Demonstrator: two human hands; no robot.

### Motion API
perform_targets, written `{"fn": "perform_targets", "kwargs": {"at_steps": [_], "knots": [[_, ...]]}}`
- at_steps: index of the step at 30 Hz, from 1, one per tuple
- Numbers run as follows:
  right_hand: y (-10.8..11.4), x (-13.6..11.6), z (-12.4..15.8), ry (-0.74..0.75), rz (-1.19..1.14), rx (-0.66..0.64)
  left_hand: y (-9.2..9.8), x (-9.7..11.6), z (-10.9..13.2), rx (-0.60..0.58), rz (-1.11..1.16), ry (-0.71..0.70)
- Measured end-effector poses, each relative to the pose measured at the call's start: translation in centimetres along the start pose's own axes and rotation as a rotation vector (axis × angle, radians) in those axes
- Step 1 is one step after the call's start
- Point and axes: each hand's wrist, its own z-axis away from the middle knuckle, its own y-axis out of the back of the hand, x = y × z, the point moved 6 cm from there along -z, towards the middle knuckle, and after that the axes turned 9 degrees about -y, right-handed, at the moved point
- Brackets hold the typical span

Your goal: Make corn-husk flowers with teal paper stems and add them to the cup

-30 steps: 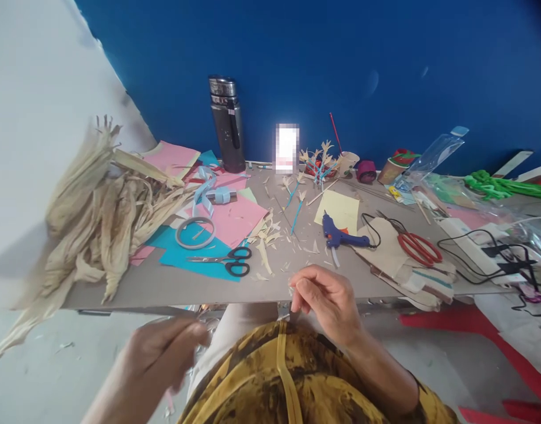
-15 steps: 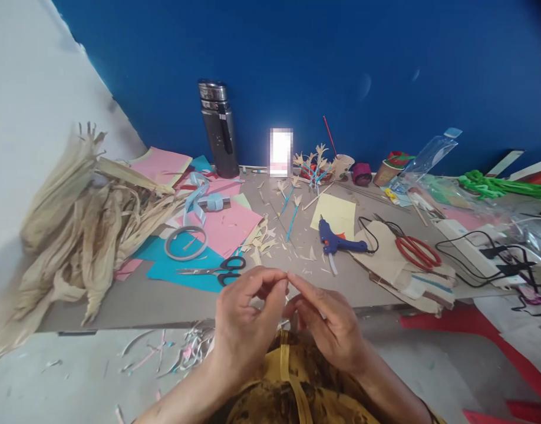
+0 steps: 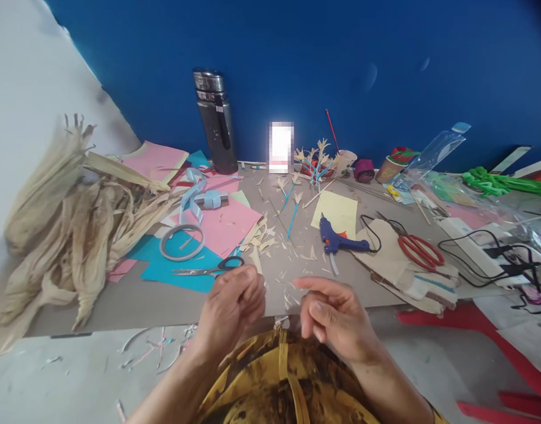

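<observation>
My left hand (image 3: 230, 306) is curled into a loose fist at the near edge of the grey board (image 3: 133, 297), just below the black-handled scissors (image 3: 208, 270); what it holds, if anything, is hidden. My right hand (image 3: 335, 315) is beside it, a short gap apart, fingers bent and partly apart, with nothing visible in them. Small husk scraps (image 3: 292, 291) lie on the board between the two hands. A blue glue gun (image 3: 336, 238) lies further back, above my right hand.
A heap of dried corn husks (image 3: 71, 229) fills the left. Pink and blue paper sheets (image 3: 226, 227), a tape ring (image 3: 182, 242), a dark flask (image 3: 215, 121), husk flowers (image 3: 314, 162), red scissors (image 3: 418, 250), cables (image 3: 495, 253) and plastic bags crowd the board.
My left hand rose from below the board to meet my right at the edge. The two hands have since drawn apart, the left curling into a fist.
</observation>
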Motion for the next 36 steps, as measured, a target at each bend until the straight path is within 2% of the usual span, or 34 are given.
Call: {"fn": "perform_targets", "kwargs": {"at_steps": [4, 7, 10, 13, 18, 22, 36], "knots": [[0.6, 0.1, -0.6, -0.032, -0.057, 0.069, 0.5, 0.7, 0.6, 0.089, -0.28, -0.191], [0.3, 0.4, -0.8, -0.033, -0.029, 0.044, -0.8, 0.9, 0.9, 0.026, -0.373, -0.233], [0.4, 0.5, -1.0, -0.022, -0.011, 0.102, -2.2, 1.0, 1.0, -0.038, -0.383, -0.248], [0.9, 0.5, -1.1, -0.033, -0.024, 0.214, -2.9, 0.7, 1.0, -0.03, -0.373, -0.246], [0.8, 0.1, -1.1, -0.043, 0.015, 0.285, -3.0, 0.7, 0.9, -0.002, -0.386, -0.286], [0.6, -0.3, -1.0, 0.012, 0.059, 0.327, -2.9, 0.8, 0.8, 0.026, -0.392, -0.307], [-0.1, -1.0, -0.6, 0.138, 0.225, 0.325, -2.4, 0.9, 1.1, 0.055, -0.328, -0.335]]}}
